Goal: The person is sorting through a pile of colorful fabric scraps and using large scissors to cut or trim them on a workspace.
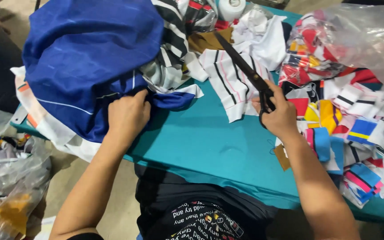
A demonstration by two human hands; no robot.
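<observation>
My left hand (127,116) grips the edge of a big blue garment (85,58) heaped at the left of the teal table (205,142). My right hand (277,113) holds black scissors (244,67) by the handles, blades closed and pointing up-left over a white striped piece of cloth (230,80). A small white and blue strip (176,95) of the garment lies between my hands.
A heap of colourful striped collar pieces (356,133) covers the right of the table, beside a clear plastic bag (356,40) of more pieces. Black-and-white striped cloth (172,49) and brown fabric (205,41) lie at the back. Plastic bags (10,178) sit on the floor at left.
</observation>
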